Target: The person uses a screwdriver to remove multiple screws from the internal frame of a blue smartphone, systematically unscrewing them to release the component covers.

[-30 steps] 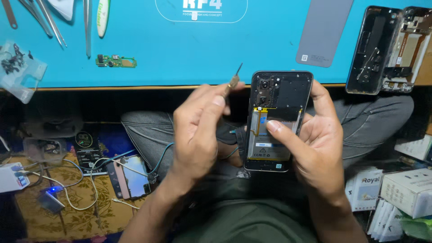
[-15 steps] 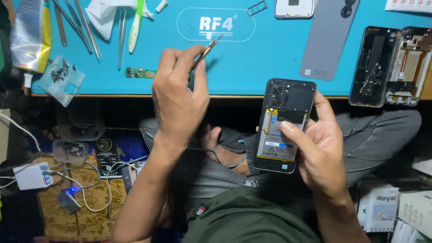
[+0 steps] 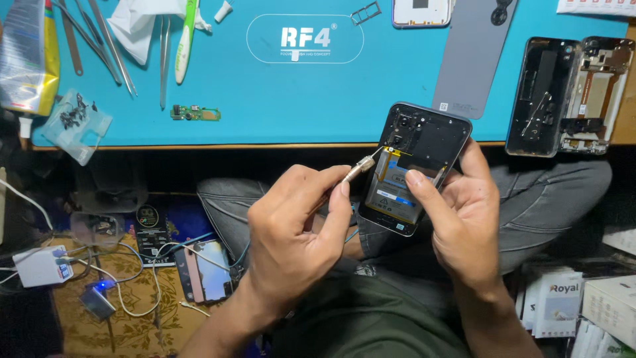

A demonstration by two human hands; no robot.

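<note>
My right hand (image 3: pixel 464 212) grips an opened phone (image 3: pixel 417 149) with its back cover off, thumb resting on the exposed battery. The phone is tilted above my lap, its top end over the edge of the blue work mat (image 3: pixel 298 86). My left hand (image 3: pixel 291 232) pinches a small metal screwdriver (image 3: pixel 361 169) whose thin tip touches the phone's upper left side near the camera module.
On the mat lie a grey back cover (image 3: pixel 474 53), two stripped phone frames (image 3: pixel 566 96), a small green circuit board (image 3: pixel 194 113), tweezers and tools (image 3: pixel 106 40), and a bag of screws (image 3: pixel 74 119). On the floor: cables, a charger (image 3: pixel 41 265), boxes (image 3: pixel 596 305).
My left hand came back down from the mat with the screwdriver and brought its tip to the phone. The phone stays in my right hand, raised a little toward the mat.
</note>
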